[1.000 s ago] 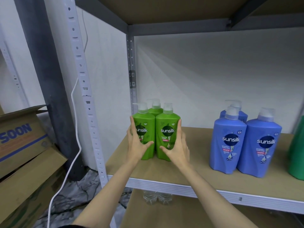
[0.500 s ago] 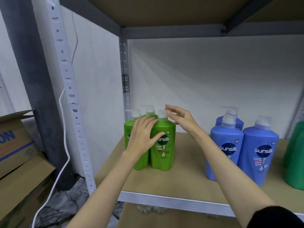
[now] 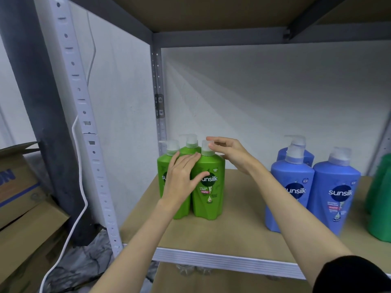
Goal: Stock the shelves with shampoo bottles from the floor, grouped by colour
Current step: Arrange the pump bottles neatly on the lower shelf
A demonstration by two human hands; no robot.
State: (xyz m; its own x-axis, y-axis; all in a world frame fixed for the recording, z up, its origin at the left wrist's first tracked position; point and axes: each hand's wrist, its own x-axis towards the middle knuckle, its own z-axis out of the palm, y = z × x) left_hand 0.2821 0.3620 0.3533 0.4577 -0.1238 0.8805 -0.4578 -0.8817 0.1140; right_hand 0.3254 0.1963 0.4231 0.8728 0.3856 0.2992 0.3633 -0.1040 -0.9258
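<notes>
1. Fingers (image 3: 188,160) of the left hand (image 3: 182,180) lie straight and spread across the two front light-green plastic shampoo bottles (image 3: 208,187), no longer clasping their sides.
2. Right hand (image 3: 230,154), fingers extended, has risen to the nearer pump cap (image 3: 206,148).
3. Judgement: squaring up the green group on the tan shelf board (image 3: 232,229), well apart from the blue bottles (image 3: 336,195).

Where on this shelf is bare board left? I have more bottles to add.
Widest bare patch: between the green bottles and the blue bottles. A bare strip also runs in front of the green group to the shelf edge. Crowded: the far right, where blue bottles stand near a darker green bottle.
</notes>
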